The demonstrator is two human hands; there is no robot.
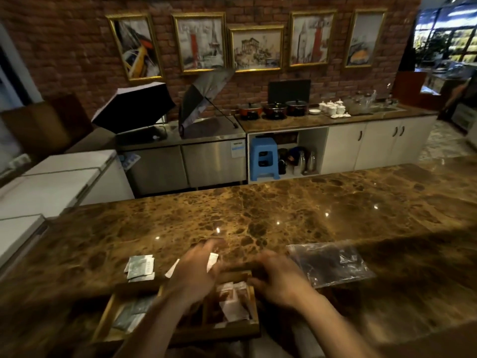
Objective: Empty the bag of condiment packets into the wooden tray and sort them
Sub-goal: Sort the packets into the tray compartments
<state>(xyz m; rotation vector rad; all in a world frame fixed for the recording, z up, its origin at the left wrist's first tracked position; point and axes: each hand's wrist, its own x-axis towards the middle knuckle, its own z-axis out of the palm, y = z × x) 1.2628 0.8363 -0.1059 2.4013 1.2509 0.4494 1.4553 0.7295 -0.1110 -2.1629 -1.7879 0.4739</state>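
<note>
Green-and-white packets (140,267) stacked on marble counter (258,210), just beyond wooden tray (108,312); more green ones in its left compartment. Left hand (196,273) over tray, fingers spread, white packet (212,262) at fingertips; grip blurred, cannot tell. Right hand (280,276) curled at tray's far right corner, above white-and-red packets (232,301); hold unclear. Empty clear bag (330,262) flat on counter to the right

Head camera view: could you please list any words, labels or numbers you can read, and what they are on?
None can be read.
Green-and-white paper packets on the brown marble counter: print blurred.
White and brown packets in the wooden tray: blurred.
Blue-and-white sticker on the steel cabinet: too small.
</note>
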